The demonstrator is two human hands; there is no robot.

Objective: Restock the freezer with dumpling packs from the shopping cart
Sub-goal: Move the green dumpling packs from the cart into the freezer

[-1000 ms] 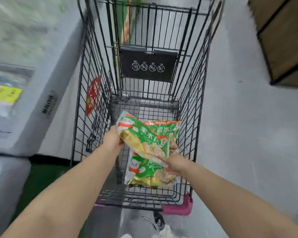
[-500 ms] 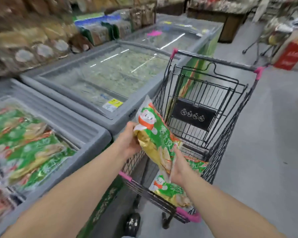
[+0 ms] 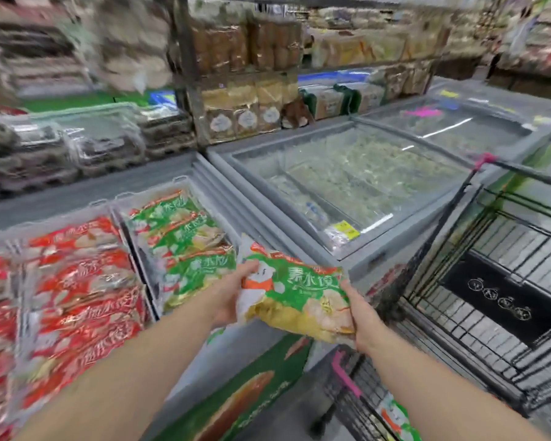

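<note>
While both hands hold it, the green dumpling pack (image 3: 295, 297) hangs tilted above the front right corner of the open freezer (image 3: 252, 348), just beside the compartment of matching green packs (image 3: 185, 246) and to the left of the shopping cart (image 3: 503, 300). The left hand (image 3: 231, 297) grips the pack's left end: its thumb is pressed on the printed face, and the remaining fingers are curled out of sight beneath the wrapper. The right hand (image 3: 361, 316) grips the lower right edge; its fingers are hidden behind the pack, so whether they are spread or together cannot be told.

Inside the freezer, a divider separates the green packs from a compartment of red packs (image 3: 77, 294) on the left. A second green pack (image 3: 396, 420) lies in the cart's basket, near the pink-trimmed corner. Beyond the open freezer stands a neighbouring freezer (image 3: 357, 186), closed under a glass lid, with a yellow label (image 3: 345, 229) near its front edge. Shelves (image 3: 245, 100) of bagged goods rise behind both units; motion blur obscures their detail.
</note>
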